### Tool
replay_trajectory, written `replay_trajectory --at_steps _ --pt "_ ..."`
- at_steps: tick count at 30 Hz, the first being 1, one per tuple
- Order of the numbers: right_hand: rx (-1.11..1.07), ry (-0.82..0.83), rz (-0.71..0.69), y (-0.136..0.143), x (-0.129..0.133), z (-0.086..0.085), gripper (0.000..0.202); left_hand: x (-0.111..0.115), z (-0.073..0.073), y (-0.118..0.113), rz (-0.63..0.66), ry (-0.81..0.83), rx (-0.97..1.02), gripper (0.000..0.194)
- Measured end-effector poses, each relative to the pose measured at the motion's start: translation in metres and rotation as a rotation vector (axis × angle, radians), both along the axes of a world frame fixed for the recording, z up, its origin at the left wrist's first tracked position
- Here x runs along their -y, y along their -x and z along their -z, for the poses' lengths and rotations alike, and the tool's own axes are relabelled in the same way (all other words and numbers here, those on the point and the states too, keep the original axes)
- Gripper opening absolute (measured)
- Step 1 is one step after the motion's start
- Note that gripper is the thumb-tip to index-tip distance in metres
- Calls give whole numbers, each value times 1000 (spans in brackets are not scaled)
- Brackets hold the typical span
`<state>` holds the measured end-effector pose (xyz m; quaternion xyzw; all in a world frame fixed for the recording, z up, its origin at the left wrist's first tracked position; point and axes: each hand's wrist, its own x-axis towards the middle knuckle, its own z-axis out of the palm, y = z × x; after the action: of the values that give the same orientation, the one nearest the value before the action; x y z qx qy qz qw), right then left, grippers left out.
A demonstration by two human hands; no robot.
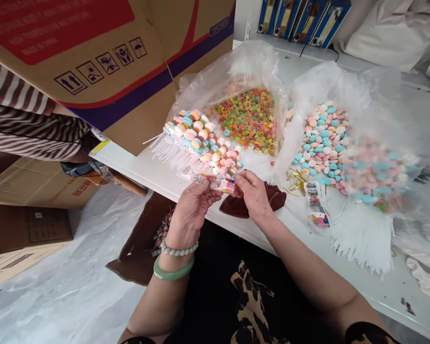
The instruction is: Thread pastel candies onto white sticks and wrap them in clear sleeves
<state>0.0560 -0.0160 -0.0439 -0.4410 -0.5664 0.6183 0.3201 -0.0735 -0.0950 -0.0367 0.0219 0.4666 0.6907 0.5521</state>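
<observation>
Packet (224, 184): small, clear and printed, held above the surface (146, 171), just inside its near edge.
Left hand (194, 203): pinches the packet's left end.
Right hand (253, 193): pinches its right end.
Film: probably creases easily; a light, level pinch seems best.
Cloth (232, 207): under the right hand, by the near edge.
Candy sticks (200, 136): beyond the packet; better not bumped.

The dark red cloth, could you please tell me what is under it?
The white tabletop shows around the dark red cloth; anything directly beneath is covered. The right hand hides part of it.
</observation>
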Motion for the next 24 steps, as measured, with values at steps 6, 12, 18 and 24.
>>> replay_trajectory --at_steps 6,12,18,24 --pt "-210 624 137 47 -20 16 19 1 6 17 -26 -43 31 10" --pt "-207 396 119 15 -18 13 13 -1 11 21 -123 -46 160 2" --pt "-70 20 75 -72 8 11 8 -10 11 15 -176 -8 243 9" --pt "17 -37 20 -122 37 15 11 -23 8 -4 -227 34 170 8"
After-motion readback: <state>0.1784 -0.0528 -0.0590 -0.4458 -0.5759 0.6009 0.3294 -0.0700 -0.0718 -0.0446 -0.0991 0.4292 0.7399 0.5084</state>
